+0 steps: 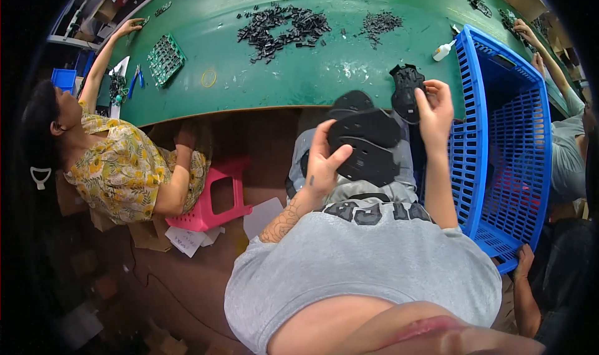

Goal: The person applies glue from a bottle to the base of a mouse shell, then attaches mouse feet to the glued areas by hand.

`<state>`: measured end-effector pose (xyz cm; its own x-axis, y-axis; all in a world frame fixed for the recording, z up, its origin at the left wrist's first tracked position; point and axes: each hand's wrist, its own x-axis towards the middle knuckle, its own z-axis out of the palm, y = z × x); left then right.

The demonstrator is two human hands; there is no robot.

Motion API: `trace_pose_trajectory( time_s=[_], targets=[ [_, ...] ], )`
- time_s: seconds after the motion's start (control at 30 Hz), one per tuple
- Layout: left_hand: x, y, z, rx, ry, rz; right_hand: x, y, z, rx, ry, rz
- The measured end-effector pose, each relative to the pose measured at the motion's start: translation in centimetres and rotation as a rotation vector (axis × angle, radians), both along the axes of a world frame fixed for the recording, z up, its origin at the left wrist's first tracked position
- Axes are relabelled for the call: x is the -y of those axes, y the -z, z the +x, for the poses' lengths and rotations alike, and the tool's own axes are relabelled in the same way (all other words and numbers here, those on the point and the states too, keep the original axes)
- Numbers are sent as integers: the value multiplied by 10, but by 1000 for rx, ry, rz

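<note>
My left hand (324,161) is closed on the edge of a few flat black plastic covers (368,162) with rounded outlines and small holes, held above my lap. The covers overlap, so I cannot tell exactly how many are in the grip. Another rounded black cover (351,101) shows just beyond them by the table's edge. At that same edge, my right hand (437,108) pinches the right side of a black plastic shell (405,88) with a ribbed inner face. Its far end lies over the green tabletop; thumb in front, fingertips partly hidden behind.
A tall blue crate (477,136) stands close by my right arm. On the green table (281,83) lie piles of small black parts (284,30), a white bottle (443,51) and green circuit boards (166,60). A person (131,167) sits at left beside a pink stool (218,199); others work at right.
</note>
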<state>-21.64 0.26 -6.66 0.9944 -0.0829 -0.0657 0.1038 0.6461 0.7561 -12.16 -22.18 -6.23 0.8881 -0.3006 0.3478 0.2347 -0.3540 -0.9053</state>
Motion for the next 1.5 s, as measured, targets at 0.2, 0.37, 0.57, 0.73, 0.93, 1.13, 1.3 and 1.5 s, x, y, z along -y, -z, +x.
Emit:
trace_pose_trajectory(
  time_s=[0.2, 0.37, 0.57, 0.73, 0.93, 1.13, 1.3, 1.5],
  targets=[
    [-13, -15, 13, 8, -36, 59, -19, -7, 9, 285, 349, -836],
    [-10, -22, 20, 72, 23, 214, -31, -31, -29, -307, -580, 489],
    [-35, -31, 22, 49, -72, 431, -20, -30, -15, -117, -238, 797],
    [-49, -38, 22, 91, -526, 460, 17, -45, -8, 230, 125, 111],
    [-30, -29, 53, 191, -482, 523, 16, -1, 24, 285, 82, 22],
    [-24, -30, 78, 726, -620, 1150, 27, 1, 25, 307, 16, -35],
    [-26, -33, 100, 1183, -661, 1325, 28, 5, 29, 419, 47, -51],
    [-24, -23, 110, 1477, -37, 1520, 35, -2, 27, 91, 27, 150]
  ],
)
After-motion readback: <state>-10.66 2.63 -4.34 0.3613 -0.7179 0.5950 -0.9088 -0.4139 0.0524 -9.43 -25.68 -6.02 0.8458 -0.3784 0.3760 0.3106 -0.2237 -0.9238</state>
